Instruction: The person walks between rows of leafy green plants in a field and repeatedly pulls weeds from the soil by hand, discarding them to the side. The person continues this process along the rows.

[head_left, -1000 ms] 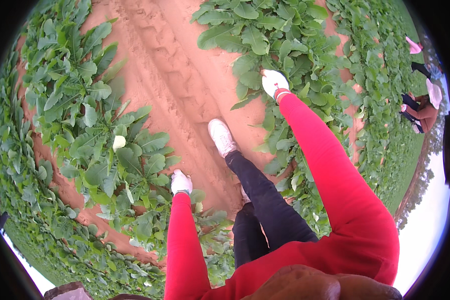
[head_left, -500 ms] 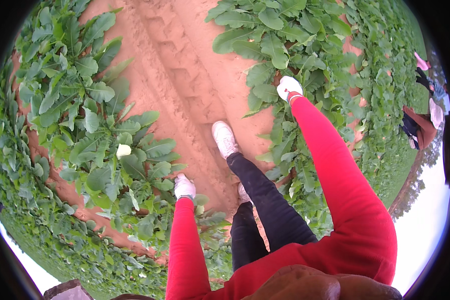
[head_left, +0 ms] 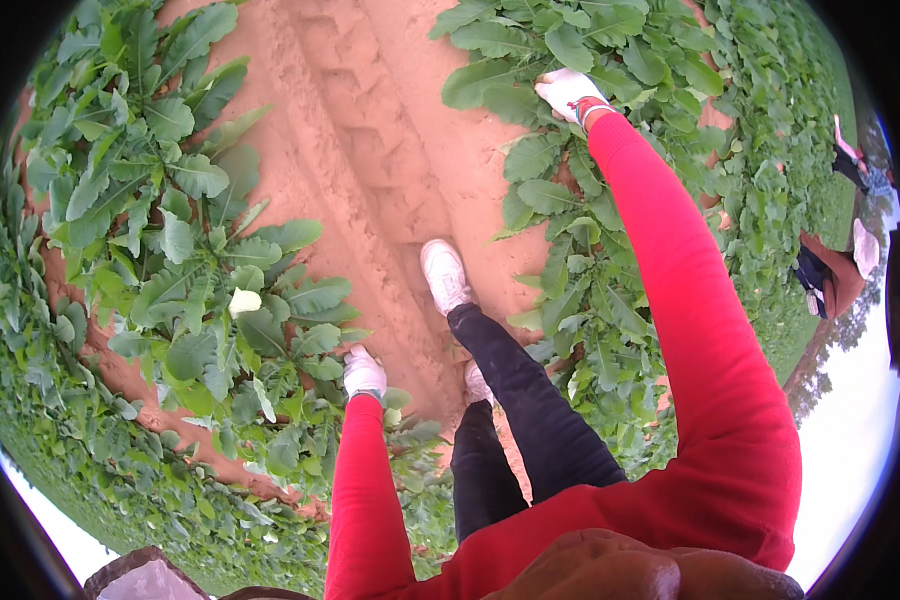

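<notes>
My right hand (head_left: 573,96), in a white glove with a red mark near the wrist, reaches far forward into the right-hand row of leafy green plants (head_left: 607,22). Its fingers are drawn together among the leaves; whatever they grip is hidden. My left hand (head_left: 365,373), gloved in white too, is closed at the inner edge of the left-hand row of plants (head_left: 198,178), close beside broad, lobed leaves. What lies inside its curled fingers cannot be made out. A pale yellowish leaf (head_left: 244,302) stands out in that row, to the left of my left hand.
A reddish dirt path (head_left: 370,150) with tyre tracks runs between the rows. My white shoes (head_left: 444,274) stand on it. More crop rows (head_left: 770,170) stretch away on both sides. At the far right, a person in brown (head_left: 842,277) bends over the field, with another person beyond.
My right hand has moved forward along the right-hand row, farther from me. My left hand stays closed in nearly the same place. The person in brown has shifted slightly in view.
</notes>
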Available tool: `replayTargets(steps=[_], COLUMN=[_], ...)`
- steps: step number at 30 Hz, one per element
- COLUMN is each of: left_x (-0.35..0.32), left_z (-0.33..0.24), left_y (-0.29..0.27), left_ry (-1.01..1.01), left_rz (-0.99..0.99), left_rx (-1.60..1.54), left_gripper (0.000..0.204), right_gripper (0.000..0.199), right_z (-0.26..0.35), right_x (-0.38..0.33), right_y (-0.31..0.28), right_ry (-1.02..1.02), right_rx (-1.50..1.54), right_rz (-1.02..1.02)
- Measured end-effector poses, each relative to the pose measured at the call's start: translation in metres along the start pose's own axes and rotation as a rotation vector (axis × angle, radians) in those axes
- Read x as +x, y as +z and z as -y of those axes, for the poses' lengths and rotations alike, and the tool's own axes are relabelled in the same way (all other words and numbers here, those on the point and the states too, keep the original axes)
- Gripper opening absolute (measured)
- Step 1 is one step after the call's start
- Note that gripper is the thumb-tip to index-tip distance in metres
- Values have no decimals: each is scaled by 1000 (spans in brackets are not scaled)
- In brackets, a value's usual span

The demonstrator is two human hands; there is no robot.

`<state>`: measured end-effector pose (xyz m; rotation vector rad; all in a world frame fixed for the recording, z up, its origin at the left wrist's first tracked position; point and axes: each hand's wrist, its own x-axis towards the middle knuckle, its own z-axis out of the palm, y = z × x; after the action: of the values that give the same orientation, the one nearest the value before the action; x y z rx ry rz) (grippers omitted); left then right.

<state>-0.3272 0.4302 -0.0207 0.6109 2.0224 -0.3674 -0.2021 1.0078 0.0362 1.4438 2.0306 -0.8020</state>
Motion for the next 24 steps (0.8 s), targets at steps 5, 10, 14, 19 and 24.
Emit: replayTargets(steps=[5, 10, 14, 19, 24], left_x=[1, 3, 4, 3, 6], left_z=[4, 6, 7, 6, 2], left_y=[4, 8, 9, 8, 9], left_ry=[53, 24, 29, 27, 36], left_rz=[-27, -23, 9, 4, 26], left_rx=[-16, -11, -34, 16, -2], left_gripper=[45, 45, 45, 44, 45], right_gripper=[43, 44, 50, 49, 26], right_z=[-10, -11, -5, -14, -32], right_x=[10, 0, 6, 23, 32], right_y=[-13, -30, -23, -11, 9], right_ry=[157, 288, 253, 187, 140], right_rx=[-291, -51, -79, -251, -367], right_rz=[16, 68, 76, 233, 219])
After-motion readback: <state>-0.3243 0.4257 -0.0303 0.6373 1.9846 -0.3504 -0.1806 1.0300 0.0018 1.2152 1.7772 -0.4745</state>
